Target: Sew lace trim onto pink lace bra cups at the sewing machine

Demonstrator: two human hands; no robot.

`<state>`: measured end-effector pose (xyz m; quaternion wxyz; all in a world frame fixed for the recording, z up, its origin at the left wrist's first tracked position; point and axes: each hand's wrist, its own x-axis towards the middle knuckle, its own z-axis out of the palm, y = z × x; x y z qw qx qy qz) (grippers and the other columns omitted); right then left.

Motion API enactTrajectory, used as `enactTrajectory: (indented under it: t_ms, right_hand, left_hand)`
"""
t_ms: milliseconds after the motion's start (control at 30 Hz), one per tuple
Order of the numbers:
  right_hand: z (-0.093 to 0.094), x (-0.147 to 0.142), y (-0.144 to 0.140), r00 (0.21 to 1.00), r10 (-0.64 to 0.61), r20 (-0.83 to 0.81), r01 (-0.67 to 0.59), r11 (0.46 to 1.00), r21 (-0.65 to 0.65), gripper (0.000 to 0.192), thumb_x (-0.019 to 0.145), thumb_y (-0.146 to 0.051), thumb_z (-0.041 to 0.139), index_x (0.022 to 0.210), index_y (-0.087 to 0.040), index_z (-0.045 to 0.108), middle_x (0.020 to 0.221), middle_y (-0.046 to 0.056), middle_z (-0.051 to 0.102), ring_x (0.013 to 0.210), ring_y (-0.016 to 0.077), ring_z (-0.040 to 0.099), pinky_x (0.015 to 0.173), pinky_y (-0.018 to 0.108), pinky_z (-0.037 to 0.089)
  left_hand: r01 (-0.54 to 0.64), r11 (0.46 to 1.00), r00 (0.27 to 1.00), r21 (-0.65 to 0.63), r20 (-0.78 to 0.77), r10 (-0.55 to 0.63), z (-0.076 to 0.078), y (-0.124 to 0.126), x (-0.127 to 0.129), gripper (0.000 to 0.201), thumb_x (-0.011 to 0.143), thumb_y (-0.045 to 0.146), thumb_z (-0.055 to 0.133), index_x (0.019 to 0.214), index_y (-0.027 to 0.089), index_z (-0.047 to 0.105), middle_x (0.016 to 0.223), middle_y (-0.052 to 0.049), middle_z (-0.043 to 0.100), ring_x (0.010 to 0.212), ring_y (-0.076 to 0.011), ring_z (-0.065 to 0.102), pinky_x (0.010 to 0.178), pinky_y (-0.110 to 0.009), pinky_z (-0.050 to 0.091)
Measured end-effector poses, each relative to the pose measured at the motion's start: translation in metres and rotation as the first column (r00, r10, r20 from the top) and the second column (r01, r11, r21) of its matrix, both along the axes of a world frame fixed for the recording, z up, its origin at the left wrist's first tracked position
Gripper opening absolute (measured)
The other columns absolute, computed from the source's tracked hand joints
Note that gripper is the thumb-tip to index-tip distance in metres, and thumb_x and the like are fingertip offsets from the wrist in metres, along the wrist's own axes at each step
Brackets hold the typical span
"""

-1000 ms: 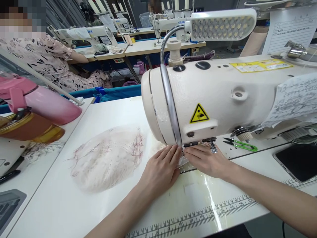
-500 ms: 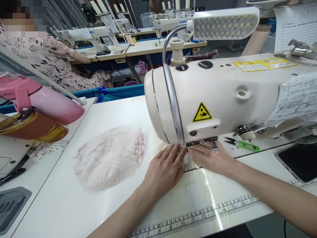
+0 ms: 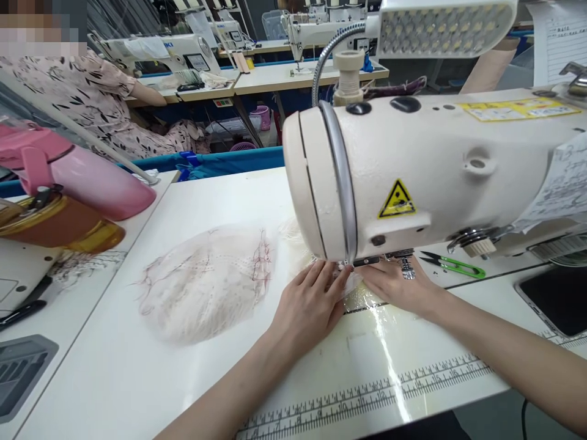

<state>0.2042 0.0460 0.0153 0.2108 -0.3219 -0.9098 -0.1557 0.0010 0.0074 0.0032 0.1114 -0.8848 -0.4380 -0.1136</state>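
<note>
under the machine head (image 3: 413, 177), left hand (image 3: 309, 305) and right hand (image 3: 397, 286) press flat on the fabric piece (image 3: 351, 286)

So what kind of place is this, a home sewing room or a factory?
Most likely a garment factory floor. The sewing machine in front is industrial, more machines stand in rows on tables behind, and another person sits at one.

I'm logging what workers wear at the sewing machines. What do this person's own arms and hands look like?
Both forearms are bare as far as the picture shows, with no sleeves, gloves or wristwatch. The left hand shows no ring or bracelet, and its nails look short. The right hand is likewise unadorned, its fingertips hidden beneath the sewing machine.
</note>
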Motion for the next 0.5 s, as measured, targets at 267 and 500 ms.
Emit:
enactTrajectory:
  t_ms: [267, 500]
  right_hand:
    - [-0.008, 0.003, -0.002, 1.000, 0.004, 0.029, -0.005, 0.999, 0.049, 0.032, 0.084, -0.002, 0.042, 0.094, -0.023, 0.065, 0.099, -0.002, 0.069, 0.065, 0.0126, 0.059, 0.070, 0.035, 0.042]
    - [-0.020, -0.001, -0.002, 1.000, 0.002, 0.012, -0.003, 0.994, 0.109, 0.025, 0.081, -0.007, 0.051, 0.097, -0.022, 0.062, 0.098, -0.003, 0.068, 0.077, 0.0137, 0.058, 0.065, 0.031, 0.039]
  left_hand:
    - [0.183, 0.977, 0.981, 0.112, 0.040, -0.188, -0.004, 0.001, -0.004, 0.027, 0.092, 0.012, 0.040, 0.108, 0.009, 0.062, 0.121, -0.010, 0.064, 0.111, -0.0201, 0.061, 0.098, -0.036, 0.049]
    - [0.146, 0.986, 0.988, 0.076, 0.046, -0.150, 0.003, 0.004, -0.006, 0.024, 0.089, 0.011, 0.041, 0.099, 0.010, 0.063, 0.116, -0.010, 0.066, 0.108, -0.0202, 0.063, 0.099, -0.038, 0.049]
